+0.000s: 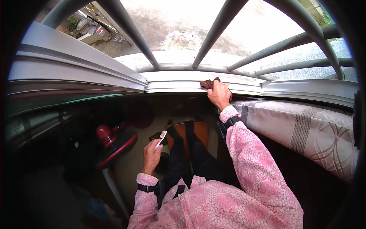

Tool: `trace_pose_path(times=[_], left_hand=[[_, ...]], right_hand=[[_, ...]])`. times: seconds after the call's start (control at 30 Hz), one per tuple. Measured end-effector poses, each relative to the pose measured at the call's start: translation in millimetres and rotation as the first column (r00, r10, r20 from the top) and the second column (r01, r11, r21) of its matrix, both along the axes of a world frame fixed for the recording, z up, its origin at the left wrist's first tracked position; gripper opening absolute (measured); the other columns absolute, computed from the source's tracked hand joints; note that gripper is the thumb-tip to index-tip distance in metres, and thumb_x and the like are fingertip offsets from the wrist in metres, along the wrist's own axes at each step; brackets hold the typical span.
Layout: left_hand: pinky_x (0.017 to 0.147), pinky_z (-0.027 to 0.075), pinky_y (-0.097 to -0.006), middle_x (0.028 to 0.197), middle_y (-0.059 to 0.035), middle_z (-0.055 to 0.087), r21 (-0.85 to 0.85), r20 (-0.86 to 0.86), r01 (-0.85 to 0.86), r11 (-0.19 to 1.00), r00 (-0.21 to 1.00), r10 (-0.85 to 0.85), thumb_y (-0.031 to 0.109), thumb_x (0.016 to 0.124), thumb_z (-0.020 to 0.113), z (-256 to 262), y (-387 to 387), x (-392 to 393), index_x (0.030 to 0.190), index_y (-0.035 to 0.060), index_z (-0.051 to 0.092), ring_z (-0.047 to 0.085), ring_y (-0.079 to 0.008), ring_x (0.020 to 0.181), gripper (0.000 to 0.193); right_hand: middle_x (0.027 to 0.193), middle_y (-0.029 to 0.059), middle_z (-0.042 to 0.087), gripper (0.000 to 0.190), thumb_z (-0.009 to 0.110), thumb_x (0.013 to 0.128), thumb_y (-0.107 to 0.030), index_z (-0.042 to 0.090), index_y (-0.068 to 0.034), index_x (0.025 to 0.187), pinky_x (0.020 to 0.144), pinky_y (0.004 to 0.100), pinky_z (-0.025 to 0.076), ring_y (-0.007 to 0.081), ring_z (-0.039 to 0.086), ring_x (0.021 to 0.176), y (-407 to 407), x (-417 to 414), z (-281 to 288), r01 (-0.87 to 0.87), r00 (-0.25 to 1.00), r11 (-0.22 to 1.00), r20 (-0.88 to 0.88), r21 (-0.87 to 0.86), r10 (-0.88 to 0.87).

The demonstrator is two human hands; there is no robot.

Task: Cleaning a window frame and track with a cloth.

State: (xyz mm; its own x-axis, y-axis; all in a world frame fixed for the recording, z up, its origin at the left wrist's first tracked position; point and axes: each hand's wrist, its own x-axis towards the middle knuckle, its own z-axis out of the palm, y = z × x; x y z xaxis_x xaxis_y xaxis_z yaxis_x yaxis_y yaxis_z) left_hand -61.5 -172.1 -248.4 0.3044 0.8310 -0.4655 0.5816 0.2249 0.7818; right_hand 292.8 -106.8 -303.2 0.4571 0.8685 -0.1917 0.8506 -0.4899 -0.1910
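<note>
My right hand (220, 94) presses a brown cloth (208, 83) against the white window track (174, 86), between the sliding frame and the right jamb. Part of the cloth is hidden under my fingers. Lower down, in front of my body, my left hand (152, 156) grips a toothbrush (161, 140) by its white handle. Its bristled head points up and stays apart from the window.
Grey metal bars (220, 31) stand just outside the window. A white sliding window frame (83, 60) covers the left, and a patterned curtain (274, 123) hangs at right. My feet rest on an orange-brown stool (197, 134). A red and black appliance (114, 146) stands at left.
</note>
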Motion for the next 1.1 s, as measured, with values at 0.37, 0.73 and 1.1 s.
trace_pose_path(times=[0.37, 0.73, 1.1], left_hand=[[0.05, 0.042, -0.0244, 0.071, -0.0023, 0.055, 0.111, 0.03, 0.004, 0.994, 1.0, -0.008, 0.003, 0.082, 0.059, 7.0, 3.5, 11.3, 0.105, 0.0017, 0.062, 0.05, -0.0075, 0.055, 0.023], [0.068, 0.047, -0.0375, 0.087, -0.0172, 0.062, 0.023, -0.004, -0.077, 0.997, 0.997, 0.077, 0.003, 0.081, 0.059, 4.7, -8.8, -5.0, 0.103, 0.0023, 0.059, 0.061, -0.0351, 0.079, 0.022], [0.052, 0.041, -0.0282, 0.07, -0.0061, 0.055, 0.168, 0.037, -0.082, 0.982, 0.996, 0.076, 0.003, 0.083, 0.058, 1.3, -13.4, -3.3, 0.102, 0.0003, 0.059, 0.051, -0.0124, 0.055, 0.02]], right_hand=[[0.094, 0.0169, 0.065, 0.028, 0.06, 0.073, -0.019, 0.061, 0.0, 0.094, 0.078, 0.0407, 0.049, 0.0326, 0.062, 0.086, 94.6, -114.9, -10.5, -0.008, 0.682, 0.988, -0.722, 0.152, 0.116], [0.101, 0.008, 0.061, 0.039, 0.065, 0.067, -0.009, 0.057, -0.005, 0.105, 0.078, 0.0398, 0.051, 0.031, 0.055, 0.095, 1.4, -24.4, 11.1, -0.1, 0.951, 0.918, -0.233, 0.383, 0.201], [0.102, 0.0139, 0.056, 0.041, 0.064, 0.066, -0.012, 0.059, -0.003, 0.105, 0.074, 0.0425, 0.052, 0.035, 0.053, 0.098, 76.2, -123.9, 2.7, -0.496, 0.861, 0.86, -0.061, 0.123, 0.505]])
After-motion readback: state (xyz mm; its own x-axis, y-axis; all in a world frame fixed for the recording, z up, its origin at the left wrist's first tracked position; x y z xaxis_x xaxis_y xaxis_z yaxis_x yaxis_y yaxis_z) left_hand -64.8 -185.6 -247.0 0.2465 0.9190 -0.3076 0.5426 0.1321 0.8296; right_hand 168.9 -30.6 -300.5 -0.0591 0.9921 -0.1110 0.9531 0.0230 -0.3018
